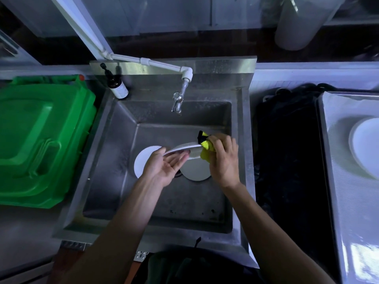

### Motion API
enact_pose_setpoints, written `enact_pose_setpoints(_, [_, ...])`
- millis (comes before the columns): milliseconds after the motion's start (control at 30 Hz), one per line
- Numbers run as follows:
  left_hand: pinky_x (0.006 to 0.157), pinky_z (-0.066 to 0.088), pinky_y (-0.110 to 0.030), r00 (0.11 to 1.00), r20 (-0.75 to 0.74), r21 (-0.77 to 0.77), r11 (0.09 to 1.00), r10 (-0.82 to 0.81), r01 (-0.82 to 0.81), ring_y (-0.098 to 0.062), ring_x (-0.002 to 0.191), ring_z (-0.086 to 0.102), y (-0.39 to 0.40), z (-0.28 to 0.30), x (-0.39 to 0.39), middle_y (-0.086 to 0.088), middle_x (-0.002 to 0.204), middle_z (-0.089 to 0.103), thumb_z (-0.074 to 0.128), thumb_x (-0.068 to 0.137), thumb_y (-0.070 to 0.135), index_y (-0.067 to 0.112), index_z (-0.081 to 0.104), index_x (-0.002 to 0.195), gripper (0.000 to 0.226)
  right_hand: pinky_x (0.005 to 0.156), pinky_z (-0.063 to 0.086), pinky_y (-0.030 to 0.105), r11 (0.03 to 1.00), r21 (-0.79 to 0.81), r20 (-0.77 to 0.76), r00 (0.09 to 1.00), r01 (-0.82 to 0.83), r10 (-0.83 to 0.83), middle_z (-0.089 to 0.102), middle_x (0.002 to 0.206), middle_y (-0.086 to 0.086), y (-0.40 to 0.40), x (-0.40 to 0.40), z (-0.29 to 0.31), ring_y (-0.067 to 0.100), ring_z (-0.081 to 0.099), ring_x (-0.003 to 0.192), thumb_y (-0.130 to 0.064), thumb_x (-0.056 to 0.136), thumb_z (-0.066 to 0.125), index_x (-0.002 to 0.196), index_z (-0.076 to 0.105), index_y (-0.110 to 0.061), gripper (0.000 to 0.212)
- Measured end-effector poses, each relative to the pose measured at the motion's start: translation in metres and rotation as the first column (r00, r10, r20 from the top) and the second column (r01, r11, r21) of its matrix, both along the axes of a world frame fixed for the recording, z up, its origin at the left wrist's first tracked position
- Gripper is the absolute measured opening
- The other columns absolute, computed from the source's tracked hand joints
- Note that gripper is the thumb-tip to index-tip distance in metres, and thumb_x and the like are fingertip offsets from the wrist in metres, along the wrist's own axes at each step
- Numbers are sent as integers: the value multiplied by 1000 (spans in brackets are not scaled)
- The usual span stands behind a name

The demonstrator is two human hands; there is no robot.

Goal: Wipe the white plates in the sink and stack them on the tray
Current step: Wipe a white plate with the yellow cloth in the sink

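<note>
Supported from below on the flat, open left hand (164,167) over the sink (114,128), the tilted plate (184,149) is rubbed by the cloth (207,148) clamped in the right hand (223,160) grip; with no fingers curled round it, wiping pressure could likely slide it off onto the two plates (143,158) below.

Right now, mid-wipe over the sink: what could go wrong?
1. The left hand supports the tilted plate with nearly straight fingers under it, so a hard push from the cloth in the right hand could slip it loose.
2. A drop would likely hit the two plates on the sink floor: one on the left, one below it.
3. The tray sits far right, so carrying across is another drop risk.
</note>
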State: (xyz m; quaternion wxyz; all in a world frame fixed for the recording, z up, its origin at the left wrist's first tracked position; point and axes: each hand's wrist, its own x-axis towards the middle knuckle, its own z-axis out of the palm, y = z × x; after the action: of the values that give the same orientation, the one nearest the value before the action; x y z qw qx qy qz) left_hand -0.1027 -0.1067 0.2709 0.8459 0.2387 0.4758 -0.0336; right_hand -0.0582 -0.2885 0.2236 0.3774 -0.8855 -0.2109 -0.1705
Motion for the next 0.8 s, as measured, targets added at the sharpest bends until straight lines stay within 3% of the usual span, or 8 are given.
enact_pose_setpoints(67, [56, 62, -44, 999, 4, 17, 999, 47, -47, -46, 85, 74, 1, 0, 2, -37, 113, 65, 52, 103, 9, -9, 55, 109, 19, 80, 44, 45, 999, 0, -5, 999, -40, 40, 58, 115, 15, -4, -5, -4, 33, 51, 93, 1, 90, 63, 121, 62, -7, 32])
enact_pose_setpoints(200, [52, 60, -42, 998, -13, 132, 989, 69, -67, -36, 75, 76, 4, -4, 1, -25, 100, 67, 53, 97, -6, -5, 57, 98, 5, 91, 47, 48, 983, -65, -79, 983, -169, 164, 57, 128, 13, -11, -9, -13, 35, 54, 107, 9, 81, 71, 132, 60, -7, 55])
enact_pose_setpoints(367, [51, 60, -46, 997, -38, 257, 964, 73, -61, -36, 97, 68, 6, -13, -4, -22, 102, 66, 52, 92, -14, -1, 59, 102, 17, 104, 40, 36, 933, -13, -193, 916, -360, 351, 52, 138, 6, -8, -14, -15, 25, 49, 119, -8, 92, 62, 140, 52, -14, 49])
enact_pose_setpoints(500, [55, 61, -45, 999, -17, 293, 955, 51, -44, -36, 102, 69, 5, -17, -13, -22, 112, 68, 54, 95, -10, 1, 61, 115, 24, 99, 41, 32, 937, 140, -462, 816, -320, 348, 49, 138, -9, 9, -22, -6, 11, 42, 124, -20, 92, 60, 134, 47, -31, 45])
enact_pose_setpoints(567, [60, 62, -46, 1000, 7, 313, 950, 24, -25, -36, 105, 69, 5, -18, -18, -22, 114, 69, 54, 96, -9, 3, 62, 113, 23, 100, 43, 32, 940, 193, -505, 792, -283, 342, 52, 137, -9, 15, -23, -3, 10, 45, 124, -16, 90, 62, 130, 51, -31, 43])
enact_pose_setpoints(633, [70, 62, -49, 1000, 21, 337, 942, -2, -5, -37, 111, 68, 5, -18, -21, -23, 119, 69, 53, 96, -8, 4, 63, 116, 24, 100, 42, 23, 925, 253, -468, 801, -282, 372, 57, 132, -10, 20, -24, 1, 6, 49, 124, -7, 88, 63, 127, 62, -22, 42])
enact_pose_setpoints(733, [83, 59, -51, 999, 25, 370, 928, -47, 34, -39, 115, 66, 5, -17, -23, -25, 125, 67, 54, 96, -8, 0, 60, 128, 34, 94, 30, -1, 915, 308, -475, 792, -260, 385, 52, 125, -27, 30, -26, 7, -25, 41, 116, 0, 86, 65, 122, 71, -17, 40])
enact_pose_setpoints(800, [86, 59, -50, 996, 22, 398, 915, -84, 69, -39, 117, 66, 4, -16, -23, -25, 127, 67, 52, 97, -8, 0, 59, 133, 38, 93, 27, -4, 909, 312, -456, 795, -278, 400, 48, 124, -31, 38, -27, 8, -32, 36, 112, 0, 87, 64, 121, 72, -16, 39])
